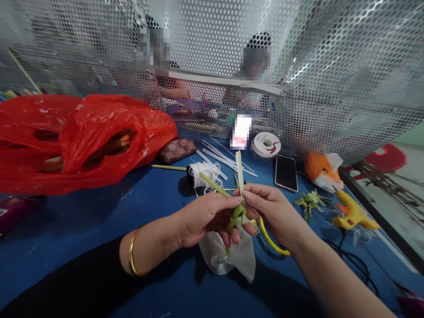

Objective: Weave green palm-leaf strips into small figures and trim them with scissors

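In the middle of the head view, my left hand [212,212] is closed around a thin green stalk [213,183] and a folded piece of green leaf [239,216]. My right hand [274,210] pinches the base of a pale green leaf strip [240,170], which stands upright above the fingers. Both hands meet at the strip, thumb tips almost touching. Below them lies a translucent white bag [245,256]. A yellow curved handle [273,242] shows beside my right hand; the rest of that tool is hidden. Just beyond is a roll of white string [207,174].
A red plastic bag [89,141] fills the left. Flat white strips [228,160], a ribbon spool [266,145], a lit phone [241,130] and a dark phone [286,172] lie behind. On the right sits a yellow glue gun [354,214] with cable. Perforated metal [212,26] separates two people opposite.
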`<state>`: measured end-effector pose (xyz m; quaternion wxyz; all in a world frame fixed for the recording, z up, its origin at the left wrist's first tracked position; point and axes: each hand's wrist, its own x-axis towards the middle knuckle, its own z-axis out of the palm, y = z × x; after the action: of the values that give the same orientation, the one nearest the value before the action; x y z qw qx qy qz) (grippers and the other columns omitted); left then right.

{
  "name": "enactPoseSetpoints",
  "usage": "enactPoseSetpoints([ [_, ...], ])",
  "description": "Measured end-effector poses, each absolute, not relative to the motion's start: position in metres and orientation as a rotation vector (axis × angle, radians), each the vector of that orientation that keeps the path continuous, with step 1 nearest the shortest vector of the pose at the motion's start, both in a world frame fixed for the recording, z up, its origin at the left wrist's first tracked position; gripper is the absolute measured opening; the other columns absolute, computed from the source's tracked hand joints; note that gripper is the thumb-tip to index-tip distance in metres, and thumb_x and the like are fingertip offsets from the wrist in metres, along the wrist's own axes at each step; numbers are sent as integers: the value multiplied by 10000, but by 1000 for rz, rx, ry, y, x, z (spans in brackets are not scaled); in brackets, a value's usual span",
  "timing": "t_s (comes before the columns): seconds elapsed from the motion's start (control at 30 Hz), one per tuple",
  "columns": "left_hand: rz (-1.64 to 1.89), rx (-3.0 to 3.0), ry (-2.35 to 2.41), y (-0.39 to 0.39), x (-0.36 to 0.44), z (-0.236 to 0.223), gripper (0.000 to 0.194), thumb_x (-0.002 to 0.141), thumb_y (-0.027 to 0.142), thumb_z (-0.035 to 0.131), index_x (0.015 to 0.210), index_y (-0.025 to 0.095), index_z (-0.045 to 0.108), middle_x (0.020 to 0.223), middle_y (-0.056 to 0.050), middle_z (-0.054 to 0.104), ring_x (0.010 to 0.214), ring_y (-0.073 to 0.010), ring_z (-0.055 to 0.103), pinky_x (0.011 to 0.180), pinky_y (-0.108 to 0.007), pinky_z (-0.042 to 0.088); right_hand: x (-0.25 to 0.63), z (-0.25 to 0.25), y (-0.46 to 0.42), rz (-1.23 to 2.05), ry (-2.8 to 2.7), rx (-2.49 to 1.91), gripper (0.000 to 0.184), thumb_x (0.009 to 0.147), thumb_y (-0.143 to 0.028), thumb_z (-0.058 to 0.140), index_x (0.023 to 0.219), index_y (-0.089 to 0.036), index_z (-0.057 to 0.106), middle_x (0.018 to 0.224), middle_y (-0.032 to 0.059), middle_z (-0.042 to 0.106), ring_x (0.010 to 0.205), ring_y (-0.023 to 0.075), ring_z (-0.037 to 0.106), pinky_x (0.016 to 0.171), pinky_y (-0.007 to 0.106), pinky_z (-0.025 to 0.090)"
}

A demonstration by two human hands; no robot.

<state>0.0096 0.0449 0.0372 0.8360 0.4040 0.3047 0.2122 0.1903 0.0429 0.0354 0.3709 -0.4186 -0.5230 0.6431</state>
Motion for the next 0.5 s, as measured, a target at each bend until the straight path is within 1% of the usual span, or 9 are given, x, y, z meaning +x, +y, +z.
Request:
enactPoseSetpoints([
  [0.03,437,854,646,45,11,36,442,918,483,442,948,115,685,803,-101,708,500,-99,597,462,-197,452,189,35,41,1692,-1300,-1053,232,853,-412,643,824,-182,634,487,-72,470,381,88,468,417,224,351],
  [0.1,428,863,650,45,12,35,472,925,495,409,952,112,684,798,-103,707,494,-101,590,448,-197,432,187,34,39,1694,-1238,-1037,203,837,-382,668,806,-186,628,464,-72,477,369,89,452,405,224,347],
  [0.23,414,913,677,45,15,35,451,944,422,380,1001,95,685,804,-112,712,472,-84,557,415,-184,381,185,34,40,1555,-1161,-1048,201,784,-342,725,728,-184,614,517,-58,523,399,72,425,440,224,366],
  [0.3,394,942,687,45,15,36,466,952,424,369,1017,89,686,795,-112,712,450,-73,532,405,-177,370,184,33,41,1468,-1178,-1084,221,769,-348,734,701,-187,598,542,-56,532,411,70,418,449,224,359],
  [0.37,384,960,688,45,15,37,476,955,436,369,1007,88,689,785,-109,710,429,-62,510,398,-168,366,185,32,42,1392,-1298,-1162,262,800,-395,690,675,-193,579,509,-57,498,416,84,412,453,236,350],
  [0.4,387,956,690,45,14,38,476,955,440,371,993,90,691,781,-105,708,423,-58,505,396,-164,364,186,33,43,1302,-1398,-1226,305,820,-421,660,640,-195,562,487,-55,466,423,93,405,456,243,344],
  [0.43,400,942,698,45,14,38,471,954,442,374,978,93,691,777,-101,707,422,-58,506,393,-161,363,188,34,43,1140,-1503,-1302,353,834,-440,635,598,-198,535,477,-51,435,437,101,395,465,251,339],
  [0.5,435,906,725,44,14,38,454,948,442,388,955,102,689,775,-93,702,435,-61,519,394,-157,364,192,37,43,631,-1663,-1407,408,846,-440,619,543,-204,483,506,-34,416,491,120,400,500,270,344],
])
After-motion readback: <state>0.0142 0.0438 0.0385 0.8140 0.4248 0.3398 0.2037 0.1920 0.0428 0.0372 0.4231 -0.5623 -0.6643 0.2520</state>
